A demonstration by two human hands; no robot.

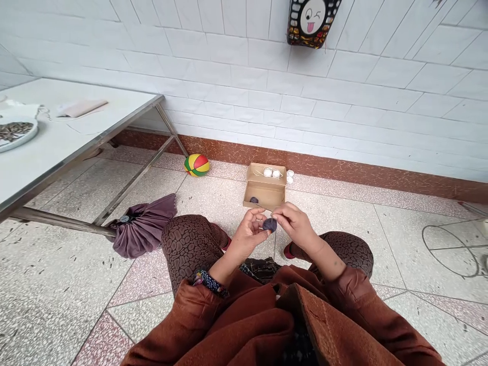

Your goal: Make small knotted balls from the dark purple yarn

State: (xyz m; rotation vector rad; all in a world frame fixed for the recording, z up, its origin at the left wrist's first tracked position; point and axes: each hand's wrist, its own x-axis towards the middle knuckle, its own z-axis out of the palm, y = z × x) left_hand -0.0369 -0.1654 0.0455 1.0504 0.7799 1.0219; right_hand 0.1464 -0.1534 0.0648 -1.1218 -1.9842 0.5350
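Note:
Between my hands is a small dark grey-purple ball of yarn (269, 225). The fingers and thumb of my left hand (249, 230) are closed around it from the left. At its upper right, my right hand (293, 222) pinches a strand of the same yarn. Just beyond my hands an open cardboard box (272, 194) lies on the floor. Inside its near half rests another dark yarn ball (253, 200), partly in shadow. Two white yarn balls (272, 173) sit in the far half, with a loose pale strand beside them.
White round pieces (290, 176) lie right of the box. A colourful ball (197, 165) sits near the table leg, a folded purple umbrella (143, 226) below it. The white table (72, 137) stands left, a wire ring stand (452, 249) right. A black basket (313, 23) hangs on the wall.

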